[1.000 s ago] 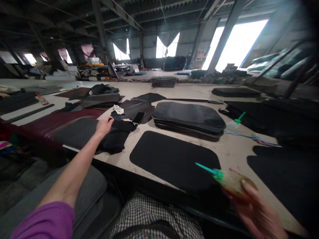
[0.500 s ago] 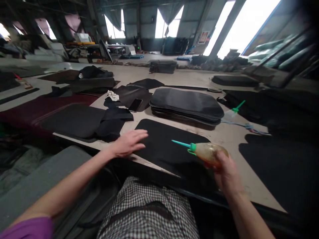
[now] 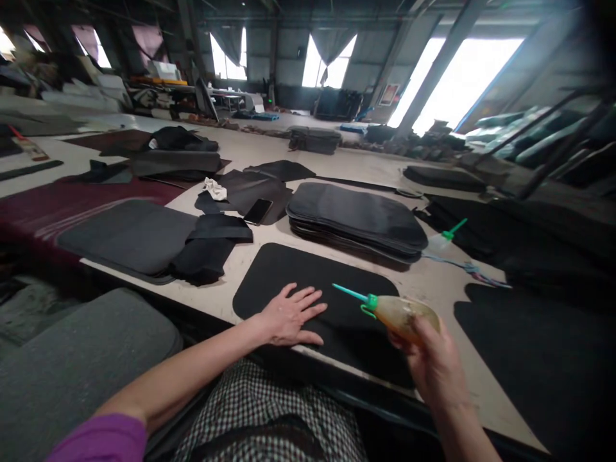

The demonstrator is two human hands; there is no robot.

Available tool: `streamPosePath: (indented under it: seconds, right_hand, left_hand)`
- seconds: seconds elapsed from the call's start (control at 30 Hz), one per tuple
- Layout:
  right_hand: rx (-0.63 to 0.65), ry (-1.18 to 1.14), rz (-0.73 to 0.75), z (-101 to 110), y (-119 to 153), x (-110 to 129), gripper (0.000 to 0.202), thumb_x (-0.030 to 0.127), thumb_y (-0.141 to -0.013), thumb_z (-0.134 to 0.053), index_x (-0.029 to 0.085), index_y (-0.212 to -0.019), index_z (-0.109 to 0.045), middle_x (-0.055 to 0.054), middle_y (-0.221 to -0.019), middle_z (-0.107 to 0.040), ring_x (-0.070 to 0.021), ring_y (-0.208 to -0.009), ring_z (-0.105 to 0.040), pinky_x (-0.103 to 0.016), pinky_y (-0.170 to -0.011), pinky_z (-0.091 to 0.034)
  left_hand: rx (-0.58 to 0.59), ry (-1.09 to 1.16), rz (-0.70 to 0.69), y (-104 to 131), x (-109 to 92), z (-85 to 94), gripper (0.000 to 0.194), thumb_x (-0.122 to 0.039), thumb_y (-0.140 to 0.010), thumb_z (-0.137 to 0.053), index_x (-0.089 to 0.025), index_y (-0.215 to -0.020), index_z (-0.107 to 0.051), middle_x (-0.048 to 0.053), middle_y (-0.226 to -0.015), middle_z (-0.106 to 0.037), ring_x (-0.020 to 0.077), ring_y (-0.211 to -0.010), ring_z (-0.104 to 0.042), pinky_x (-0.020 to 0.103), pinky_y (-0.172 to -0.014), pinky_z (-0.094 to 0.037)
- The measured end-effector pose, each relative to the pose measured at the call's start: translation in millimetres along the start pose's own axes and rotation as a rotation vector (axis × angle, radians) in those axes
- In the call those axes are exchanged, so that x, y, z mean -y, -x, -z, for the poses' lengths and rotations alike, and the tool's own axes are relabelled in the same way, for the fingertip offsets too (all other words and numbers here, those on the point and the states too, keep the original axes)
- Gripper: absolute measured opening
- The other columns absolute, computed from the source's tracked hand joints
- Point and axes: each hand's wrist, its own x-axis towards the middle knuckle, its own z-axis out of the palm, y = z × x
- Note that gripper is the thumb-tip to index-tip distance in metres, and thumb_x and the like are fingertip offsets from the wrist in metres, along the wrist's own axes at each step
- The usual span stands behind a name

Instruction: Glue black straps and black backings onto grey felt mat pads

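My left hand (image 3: 292, 316) lies flat with fingers spread on a black rounded panel (image 3: 269, 269) at the table's front edge. In my right hand (image 3: 430, 350) is a squeeze bottle (image 3: 402, 316) with amber liquid, a green collar and a long blue-green nozzle. The bottle is tilted nearly level, its nozzle pointing left above the panel. Whether the tip touches the panel I cannot tell; it looks raised. Just behind the panel sits a stack of similar black panels (image 3: 356, 215).
A second bottle with a green nozzle (image 3: 445, 237) stands right of the stack, near twisted cords (image 3: 474, 271). A phone (image 3: 258, 211) and a crumpled white cloth (image 3: 215, 189) lie behind left. Grey panels (image 3: 129, 234) and black strips (image 3: 212, 247) are at left; black sheets (image 3: 534, 353) at right.
My left hand has moved right and come down flat on the panel, from its left edge. The right hand still holds the bottle in about the same place. The view has shifted slightly.
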Motion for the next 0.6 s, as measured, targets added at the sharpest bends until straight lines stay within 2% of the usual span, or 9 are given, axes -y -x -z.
streamPosePath:
  seconds: [0.13,0.23,0.33,0.43,0.53,0.6]
  right_hand:
    - [0.097,0.184,0.038,-12.9,1.0,0.7,0.073,0.055,-0.072,-0.087,0.023,-0.132,-0.063,-0.007,-0.113,-0.069,-0.0224,-0.087,-0.067,-0.024,-0.058,-0.056]
    - [0.197,0.362,0.11,-33.9,-1.0,4.1,0.07,0.057,-0.074,-0.086,0.023,-0.131,-0.063,-0.007,-0.115,-0.069,-0.0265,-0.099,-0.067,-0.026,-0.065,-0.059]
    - [0.348,0.404,0.159,-65.8,-4.0,4.8,0.067,0.055,-0.075,-0.086,0.024,-0.128,-0.061,-0.007,-0.118,-0.069,-0.0283,-0.104,-0.068,-0.031,-0.073,-0.061]
    - [0.535,0.409,0.21,-103.3,-4.9,0.5,0.067,0.054,-0.076,-0.086,0.025,-0.129,-0.058,-0.007,-0.12,-0.068,-0.029,-0.108,-0.068,-0.04,-0.091,-0.059]
    - [0.696,0.489,0.282,-137.9,-2.8,-7.6,0.068,0.055,-0.079,-0.084,0.026,-0.134,-0.055,-0.007,-0.123,-0.068,-0.0299,-0.11,-0.067,-0.046,-0.098,-0.056]
    - [0.757,0.569,0.346,-156.7,-0.4,-14.0,0.068,0.056,-0.08,-0.083,0.026,-0.135,-0.055,-0.008,-0.125,-0.067,-0.0307,-0.111,-0.066,-0.048,-0.099,-0.055]
  left_hand:
    - [0.025,0.0,0.001,-0.8,0.7,3.8,0.081,-0.077,-0.097,-0.033,-0.027,-0.16,-0.038,0.011,-0.17,-0.031,0.0281,-0.158,-0.027,0.053,-0.128,-0.013]
    - [0.046,-0.003,0.019,-0.8,1.9,7.2,0.081,-0.078,-0.096,-0.037,-0.027,-0.158,-0.042,0.014,-0.169,-0.032,0.031,-0.158,-0.027,0.058,-0.127,-0.014]
    - [0.037,0.02,0.049,0.6,1.5,7.6,0.078,-0.077,-0.096,-0.037,-0.028,-0.158,-0.042,0.014,-0.167,-0.038,0.0321,-0.155,-0.032,0.06,-0.127,-0.014]
    - [0.0,0.066,0.091,2.6,0.9,3.3,0.076,-0.073,-0.098,-0.04,-0.03,-0.161,-0.035,0.009,-0.166,-0.04,0.0317,-0.155,-0.033,0.057,-0.128,-0.018]
    - [-0.065,0.102,0.136,3.8,0.4,-4.7,0.085,-0.069,-0.096,-0.05,-0.023,-0.164,-0.027,0.01,-0.171,-0.03,0.0326,-0.159,-0.022,0.05,-0.131,-0.019]
    - [-0.093,0.12,0.157,3.8,-0.1,-11.7,0.089,-0.063,-0.095,-0.057,-0.017,-0.164,-0.026,0.012,-0.171,-0.03,0.0337,-0.16,-0.019,0.044,-0.133,-0.018]
